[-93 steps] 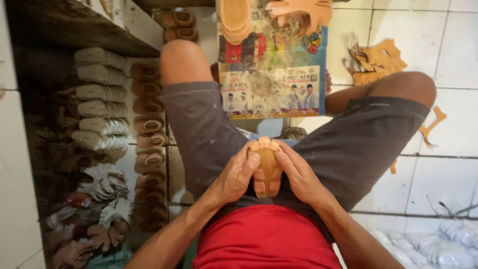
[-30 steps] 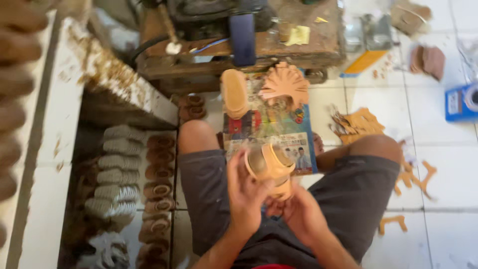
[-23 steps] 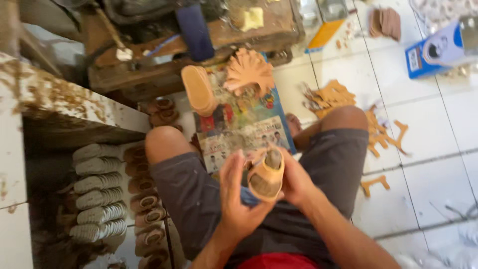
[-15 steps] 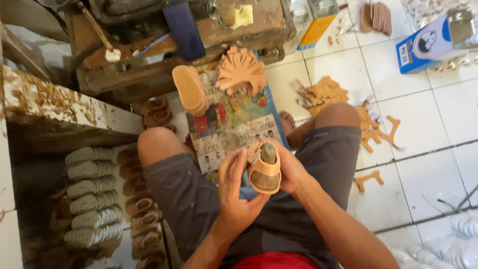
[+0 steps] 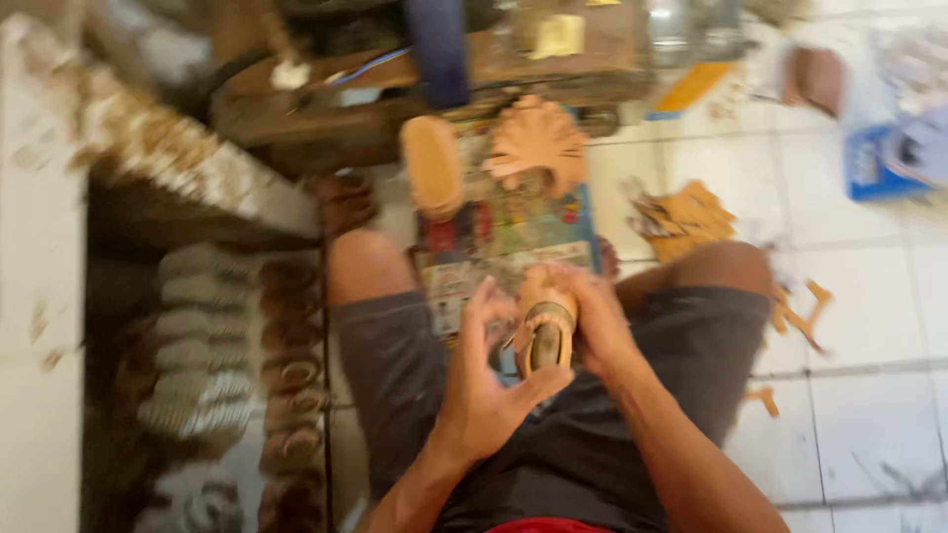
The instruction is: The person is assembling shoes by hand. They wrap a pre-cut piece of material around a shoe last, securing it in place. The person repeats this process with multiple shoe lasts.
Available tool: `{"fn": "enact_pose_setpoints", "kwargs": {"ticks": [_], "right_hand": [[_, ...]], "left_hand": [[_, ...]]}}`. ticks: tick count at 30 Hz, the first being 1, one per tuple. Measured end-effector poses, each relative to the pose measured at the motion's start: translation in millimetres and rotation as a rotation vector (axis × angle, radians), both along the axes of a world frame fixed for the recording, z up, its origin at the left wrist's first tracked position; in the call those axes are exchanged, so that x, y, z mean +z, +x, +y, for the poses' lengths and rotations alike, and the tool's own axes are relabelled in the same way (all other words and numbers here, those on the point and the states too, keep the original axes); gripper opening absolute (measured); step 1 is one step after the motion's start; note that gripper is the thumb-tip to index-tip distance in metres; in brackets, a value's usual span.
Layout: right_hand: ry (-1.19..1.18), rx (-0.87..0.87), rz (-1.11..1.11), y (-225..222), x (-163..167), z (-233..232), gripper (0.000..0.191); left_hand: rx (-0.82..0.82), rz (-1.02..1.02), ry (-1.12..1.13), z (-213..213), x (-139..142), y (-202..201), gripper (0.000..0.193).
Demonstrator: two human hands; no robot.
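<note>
I sit on a tiled floor with my knees apart, and the picture is blurred. A small tan sandal [image 5: 544, 336] stands upright over my lap. My right hand [image 5: 591, 318] wraps around its right side and grips it. My left hand [image 5: 486, 383] is at its left side, fingers spread, thumb under the sandal's lower edge. A colourful printed sheet [image 5: 499, 237] lies on the floor between my legs.
A tan sole [image 5: 433, 166] and a fan of tan cut pieces [image 5: 538, 146] lie on the sheet's far end. Rows of finished sandals [image 5: 291, 375] and pale soles [image 5: 193, 345] fill the left. A wooden bench [image 5: 434, 79] stands ahead. Leather scraps [image 5: 681, 219] and a blue box [image 5: 894, 163] lie right.
The sandal has stayed in both hands over my lap. My left fingers have opened wider beside it. The view has shifted and become blurred.
</note>
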State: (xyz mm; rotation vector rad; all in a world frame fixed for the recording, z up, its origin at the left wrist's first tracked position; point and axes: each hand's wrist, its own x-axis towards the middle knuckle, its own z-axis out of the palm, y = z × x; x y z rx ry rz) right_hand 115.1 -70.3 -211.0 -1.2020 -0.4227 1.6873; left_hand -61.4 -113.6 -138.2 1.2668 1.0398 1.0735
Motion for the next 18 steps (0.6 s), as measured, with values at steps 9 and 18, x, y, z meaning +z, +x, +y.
{"fn": "enact_pose_setpoints", "kwargs": {"ticks": [9, 18], "right_hand": [[0.548, 0.452, -0.409, -110.5, 25.7, 49.6, 0.042], [0.121, 0.323, -0.785, -68.1, -28.1, 80.4, 0.039]], "left_hand": [[0.274, -0.327, -0.14, 27.3, -30.2, -111.3, 0.09], [1.165, -0.317, -0.693, 60.0, -269.5, -257.3, 0.08]]}}
